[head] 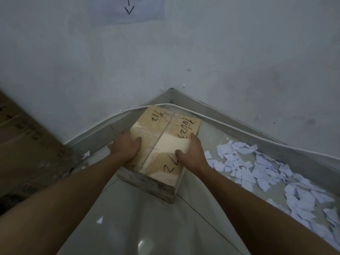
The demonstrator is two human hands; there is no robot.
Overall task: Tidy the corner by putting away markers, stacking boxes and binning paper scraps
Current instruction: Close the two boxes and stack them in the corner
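Note:
A taped cardboard box [161, 137] with black handwriting on its lid sits in the room's corner, apparently on top of another box [147, 183] whose pale side shows beneath it. My left hand [127, 144] grips the top box's left edge, thumb on the lid. My right hand [191, 153] grips its right edge, thumb on the lid too. Torn white paper scraps [266, 170] lie scattered on the floor along the right wall. No markers are in view.
A large brown carton [27, 148] stands against the left wall. A white cable [220, 124] runs along the grey skirting. One small scrap [86, 154] lies by the left skirting. A sheet with a drawn arrow [128, 10] hangs on the wall.

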